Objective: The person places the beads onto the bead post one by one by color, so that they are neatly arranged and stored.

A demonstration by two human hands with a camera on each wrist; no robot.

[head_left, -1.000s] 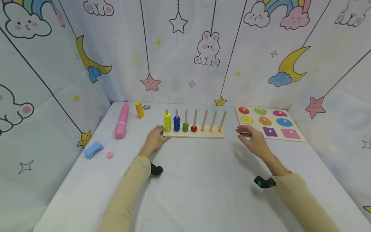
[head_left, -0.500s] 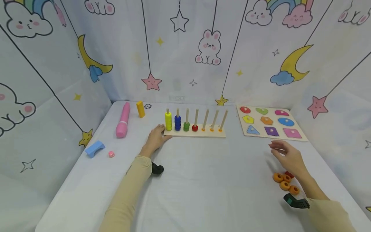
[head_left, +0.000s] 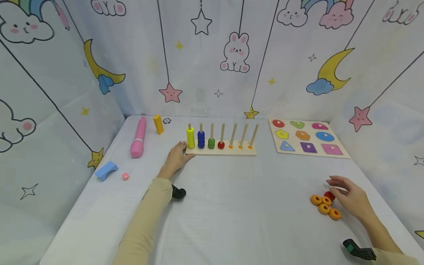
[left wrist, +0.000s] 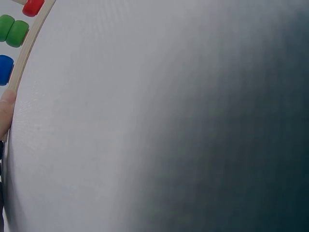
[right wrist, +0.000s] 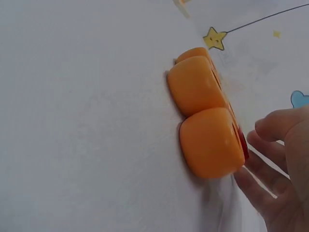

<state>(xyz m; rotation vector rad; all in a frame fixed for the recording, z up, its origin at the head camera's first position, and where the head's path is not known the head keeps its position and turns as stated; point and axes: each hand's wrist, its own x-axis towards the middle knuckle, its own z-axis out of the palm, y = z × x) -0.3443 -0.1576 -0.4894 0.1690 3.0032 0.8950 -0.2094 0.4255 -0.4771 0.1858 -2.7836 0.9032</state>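
Observation:
A wooden peg stand (head_left: pixel 228 152) is at the back middle of the table in the head view. Yellow rings (head_left: pixel 190 138) and blue rings (head_left: pixel 201 140) are stacked on its left pegs, then green rings (head_left: pixel 211 143) and a red ring (head_left: pixel 221 145). My left hand (head_left: pixel 175 159) grips the stand's left end, its thumb (left wrist: pixel 6 112) along the front edge. On the right, my right hand (head_left: pixel 352 198) hovers with loosely bent fingers beside a loose red ring (head_left: pixel 329 195). Several orange rings (head_left: pixel 324 209) lie grouped there; in the right wrist view the fingers reach behind them.
A shape puzzle board (head_left: pixel 309 138) lies at the back right. Along the left are a pink cylindrical object (head_left: pixel 138 138), a yellow block (head_left: pixel 159 125), a blue arch block (head_left: pixel 106 171) and a small pink piece (head_left: pixel 126 176). Patterned cloth walls (head_left: pixel 198 73) enclose the table.
My right hand has moved from in front of the puzzle board rightward and toward me, to the loose rings, which have come into sight. My left hand has stayed on the stand.

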